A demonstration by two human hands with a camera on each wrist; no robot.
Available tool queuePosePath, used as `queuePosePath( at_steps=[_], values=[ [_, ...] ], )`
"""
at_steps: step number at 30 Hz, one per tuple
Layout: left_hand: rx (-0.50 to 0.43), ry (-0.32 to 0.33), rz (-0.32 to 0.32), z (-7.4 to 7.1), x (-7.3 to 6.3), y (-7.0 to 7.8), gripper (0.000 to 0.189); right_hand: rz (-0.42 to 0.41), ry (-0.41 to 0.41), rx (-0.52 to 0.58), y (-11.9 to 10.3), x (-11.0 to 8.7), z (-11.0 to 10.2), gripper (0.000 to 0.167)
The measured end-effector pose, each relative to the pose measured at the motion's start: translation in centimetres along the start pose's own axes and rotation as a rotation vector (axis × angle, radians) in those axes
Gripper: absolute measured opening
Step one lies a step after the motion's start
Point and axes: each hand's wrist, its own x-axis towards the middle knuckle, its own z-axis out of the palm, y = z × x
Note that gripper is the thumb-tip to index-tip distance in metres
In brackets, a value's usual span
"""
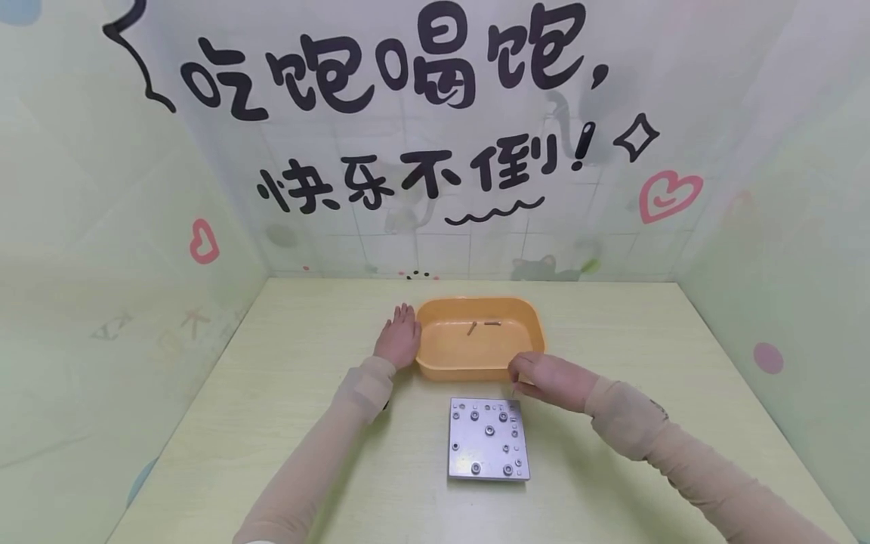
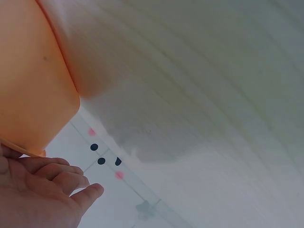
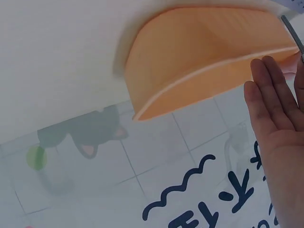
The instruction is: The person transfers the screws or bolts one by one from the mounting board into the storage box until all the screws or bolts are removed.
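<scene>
My left hand [image 1: 399, 338] lies against the left side of the orange plastic basin [image 1: 469, 375], fingers loosely extended along the rim. In the left wrist view the hand [image 2: 45, 194] touches the basin's rim [image 2: 21, 149]. My right hand [image 1: 553, 380] is over the basin's front right corner and pinches a thin screw [image 3: 290, 33] with a threaded shank; the pinching fingertips are partly out of the right wrist view. Just below that hand lies a square metal plate [image 1: 469, 447] set with several bolts and small holes. Two screws [image 1: 472, 329] lie inside the basin.
The pale wooden table [image 1: 299, 340] carries the basin, with the plate in front of it. A wall sheet [image 1: 306, 249] with black lettering and cartoon prints stands behind. Light green side panels [image 1: 768, 287] bound the table left and right.
</scene>
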Motion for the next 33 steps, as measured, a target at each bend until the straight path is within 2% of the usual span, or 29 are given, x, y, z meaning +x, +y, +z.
queuePosePath(
  at_steps=[11,18,24,33],
  values=[
    [0.006,-0.011,-0.006,0.0,0.0,0.0,0.056,0.053,0.090,-0.034,2.2,2.4,-3.5,0.010],
    [-0.006,-0.011,-0.008,-0.1,-0.2,0.2,0.056,0.027,0.149,-0.060,3.6,4.2,-5.5,0.009],
    [-0.003,-0.004,-0.005,0.0,0.0,0.1,0.056,0.098,0.126,-0.047,4.0,5.4,-6.7,0.007],
    [-0.002,0.007,0.005,0.3,0.1,-0.1,0.057,0.145,0.109,-0.035,5.2,6.8,-6.5,0.007]
  ],
)
